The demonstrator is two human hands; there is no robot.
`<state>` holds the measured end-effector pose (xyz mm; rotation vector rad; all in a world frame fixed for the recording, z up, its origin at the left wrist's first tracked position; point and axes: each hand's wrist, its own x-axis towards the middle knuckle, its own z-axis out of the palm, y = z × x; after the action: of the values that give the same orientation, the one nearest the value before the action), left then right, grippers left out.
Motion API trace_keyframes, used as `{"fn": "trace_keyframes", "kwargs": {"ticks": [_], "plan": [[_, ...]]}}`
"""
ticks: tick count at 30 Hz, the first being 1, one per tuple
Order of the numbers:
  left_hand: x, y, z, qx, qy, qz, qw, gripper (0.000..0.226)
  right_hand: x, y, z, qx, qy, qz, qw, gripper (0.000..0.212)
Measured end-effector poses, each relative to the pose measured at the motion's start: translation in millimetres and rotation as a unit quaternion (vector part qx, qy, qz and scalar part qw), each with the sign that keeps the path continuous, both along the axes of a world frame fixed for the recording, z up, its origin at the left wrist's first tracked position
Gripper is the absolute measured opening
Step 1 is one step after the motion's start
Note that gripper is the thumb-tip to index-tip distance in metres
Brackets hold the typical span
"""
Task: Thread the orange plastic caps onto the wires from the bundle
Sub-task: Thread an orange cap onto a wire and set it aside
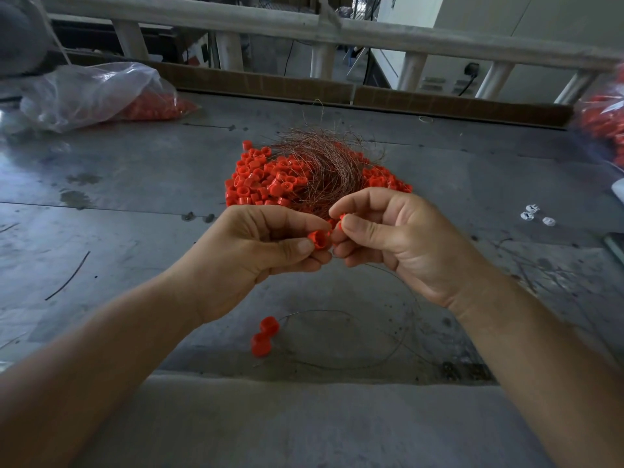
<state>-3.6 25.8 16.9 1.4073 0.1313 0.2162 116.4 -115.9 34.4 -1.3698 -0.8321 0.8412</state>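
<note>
My left hand (256, 251) pinches an orange cap (319, 238) between thumb and fingers, above the grey table. Right beside it, my right hand (388, 238) pinches another orange cap (341, 219), mostly hidden by its fingertips, and a thin wire (398, 282) runs from there down to the table in a loop. Two orange caps (265, 336) lie on that wire near the table's front. Behind my hands sits a heap of loose orange caps (266, 179) with a bundle of thin coppery wires (324, 160) lying across it.
A clear plastic bag with orange caps (101, 92) lies at the back left, another bag of caps (604, 126) at the right edge. Small white parts (537, 216) sit on the right. A cardboard strip (304, 86) and a railing bound the table's far edge.
</note>
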Motion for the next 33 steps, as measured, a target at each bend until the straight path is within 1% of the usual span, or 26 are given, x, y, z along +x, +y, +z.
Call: {"fn": "trace_keyframes", "kwargs": {"ticks": [5, 9, 12, 14, 16, 19, 20, 23, 26, 27, 33], "plan": [[0, -1, 0, -0.005, -0.001, 0.008, 1.0, 0.026, 1, 1, -1, 0.001, -0.006, -0.018, 1.0, 0.022], [1, 0, 0, -0.004, -0.001, 0.011, 1.0, 0.026, 1, 1, 0, 0.026, 0.002, -0.034, 0.999, 0.02], [0, 0, 0, 0.002, -0.003, 0.004, 1.0, 0.026, 0, 0, -1, 0.032, 0.004, -0.015, 0.999, 0.021], [0, 0, 0, -0.005, -0.003, 0.01, 1.0, 0.025, -1, 0, -3, 0.028, -0.029, -0.009, 0.999, 0.021], [1, 0, 0, -0.02, 0.0, 0.025, 0.999, 0.021, -3, 2, -5, 0.026, -0.081, -0.027, 0.996, 0.019], [2, 0, 0, -0.015, 0.001, 0.038, 0.999, 0.018, -6, 5, -8, 0.029, -0.224, -0.066, 0.972, 0.016], [2, -1, 1, -0.014, 0.002, 0.041, 0.999, 0.018, -8, 5, -10, 0.029, -0.26, -0.071, 0.963, 0.017], [1, -2, 2, -0.006, 0.002, 0.05, 0.999, 0.019, -12, 7, -14, 0.046, -0.28, -0.079, 0.956, 0.019], [1, -2, 1, -0.007, 0.005, 0.068, 0.998, 0.018, -15, 8, -16, 0.063, -0.341, -0.092, 0.933, 0.025], [1, -3, 1, -0.008, 0.007, 0.073, 0.997, 0.019, -15, 8, -16, 0.062, -0.348, -0.094, 0.931, 0.027], [1, -3, 3, -0.002, 0.016, 0.085, 0.996, 0.022, -14, 8, -17, 0.06, -0.346, -0.091, 0.932, 0.033]]}}
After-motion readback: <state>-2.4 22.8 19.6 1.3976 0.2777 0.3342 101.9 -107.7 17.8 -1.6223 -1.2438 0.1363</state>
